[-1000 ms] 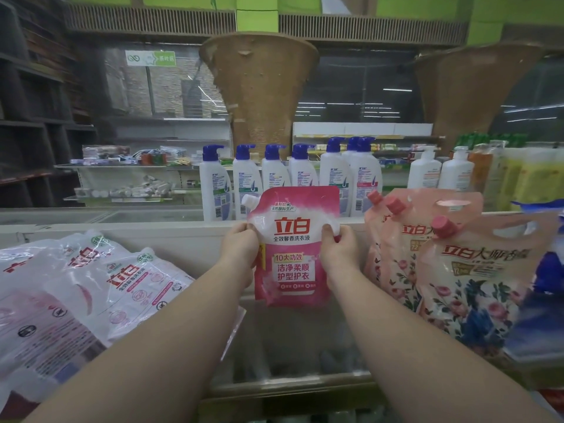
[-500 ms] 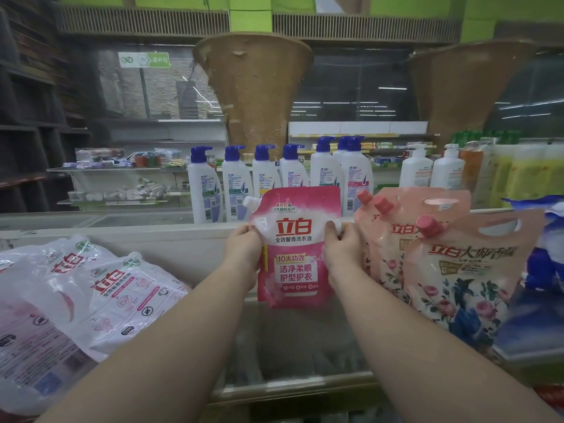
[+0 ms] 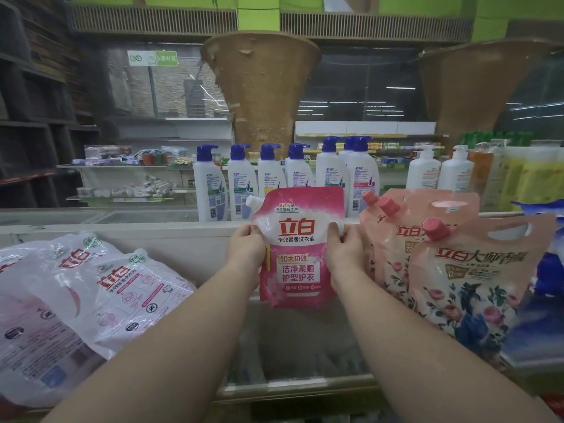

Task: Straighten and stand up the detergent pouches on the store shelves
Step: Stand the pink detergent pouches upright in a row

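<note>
Both hands grip one pink detergent pouch (image 3: 297,248), held upright above the shelf floor (image 3: 305,358). Left hand (image 3: 246,248) pinches its left edge, right hand (image 3: 345,250) its right edge, thumbs on the printed front, label facing the camera, white spout at upper left. Just right of the grip: floral pouches (image 3: 457,270) upright and overlapping, nearest one close beside the right hand. Well left of the grip: white pouches (image 3: 91,288) lying tilted in a pile. Behind the grip, past the shelf back wall: row of pump bottles (image 3: 274,181).
</note>
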The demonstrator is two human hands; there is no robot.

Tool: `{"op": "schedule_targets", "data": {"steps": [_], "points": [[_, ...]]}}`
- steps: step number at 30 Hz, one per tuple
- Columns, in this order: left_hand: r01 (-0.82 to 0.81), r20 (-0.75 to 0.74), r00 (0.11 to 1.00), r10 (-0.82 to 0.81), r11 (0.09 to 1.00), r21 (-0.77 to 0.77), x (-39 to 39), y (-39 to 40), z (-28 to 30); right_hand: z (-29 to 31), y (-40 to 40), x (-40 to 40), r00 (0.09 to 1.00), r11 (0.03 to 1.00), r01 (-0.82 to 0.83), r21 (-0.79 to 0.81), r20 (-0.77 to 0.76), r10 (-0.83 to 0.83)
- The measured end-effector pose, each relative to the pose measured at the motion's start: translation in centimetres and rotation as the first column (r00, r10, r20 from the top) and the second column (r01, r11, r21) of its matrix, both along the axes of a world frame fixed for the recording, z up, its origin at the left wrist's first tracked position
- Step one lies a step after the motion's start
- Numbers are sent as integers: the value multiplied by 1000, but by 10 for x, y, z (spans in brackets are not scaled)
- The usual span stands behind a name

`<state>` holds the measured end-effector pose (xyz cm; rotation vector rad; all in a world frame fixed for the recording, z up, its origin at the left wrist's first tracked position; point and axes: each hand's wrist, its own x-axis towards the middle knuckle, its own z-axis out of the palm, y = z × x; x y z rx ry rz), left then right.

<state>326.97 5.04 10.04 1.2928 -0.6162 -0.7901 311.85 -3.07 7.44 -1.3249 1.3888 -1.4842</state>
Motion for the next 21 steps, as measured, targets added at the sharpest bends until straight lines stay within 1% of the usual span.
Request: {"op": "schedule_targets", "data": {"steps": [2,4,9,14,18,21], "points": [[-2,6,1000,2,1000,-1,0,1,-1,0,0,-1,1000,1000,-15,8,16,15],[-10,7,1000,10,1000,-3,0,1,-1,-2,-1,-1,1000,1000,-17,2,1,17],[-39,17,999,40,999,-17,-1,5,-2,-10,5,-3,994,994,-108,-21,-27,108],[-86,-7,996,86,995,-44,-4,14,-3,-17,11,-4,993,996,-88,2,-85,88],[-74,10,997,75,996,-42,-2,22,-5,-16,23,-10,993,994,-105,-36,-51,103],[-77,32,996,78,996,-44,-1,32,-10,-19,32,-13,987,987,-160,-30,-8,160]]}}
